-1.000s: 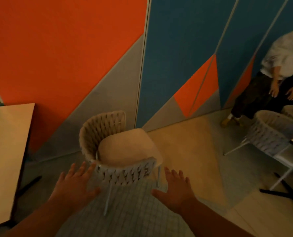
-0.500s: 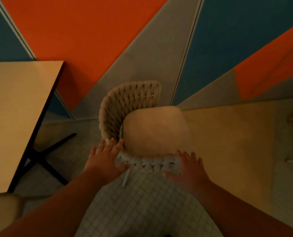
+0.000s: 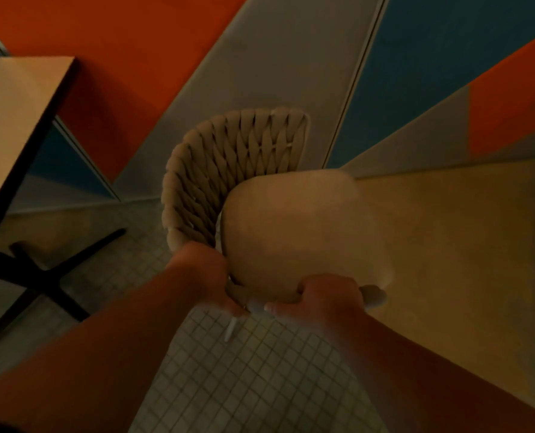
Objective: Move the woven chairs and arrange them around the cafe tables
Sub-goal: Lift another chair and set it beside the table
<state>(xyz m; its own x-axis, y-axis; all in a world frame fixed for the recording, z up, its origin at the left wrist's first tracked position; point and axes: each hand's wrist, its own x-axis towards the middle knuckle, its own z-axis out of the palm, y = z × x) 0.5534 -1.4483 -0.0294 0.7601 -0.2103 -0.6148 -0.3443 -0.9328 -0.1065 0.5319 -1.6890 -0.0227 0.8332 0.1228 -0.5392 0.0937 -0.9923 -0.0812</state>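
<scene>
A beige woven chair (image 3: 238,170) with a curved rope-weave back and a pale seat cushion stands right below me, close to the wall. My left hand (image 3: 203,270) grips the near left part of its woven rim. My right hand (image 3: 325,295) is closed over the near arm of the rim at the cushion's front edge. A thin white chair leg shows between my hands. A light wooden cafe table (image 3: 13,126) with a black cross base stands to the left of the chair.
The wall (image 3: 291,57) with orange, grey and blue panels runs just behind the chair. The table's black base legs (image 3: 53,276) spread over the floor at the left. White small-tiled floor lies under my arms, tan floor to the right.
Both hands went from hovering open near the chair's rim to closing on it. The view has moved in closer and more steeply over the chair.
</scene>
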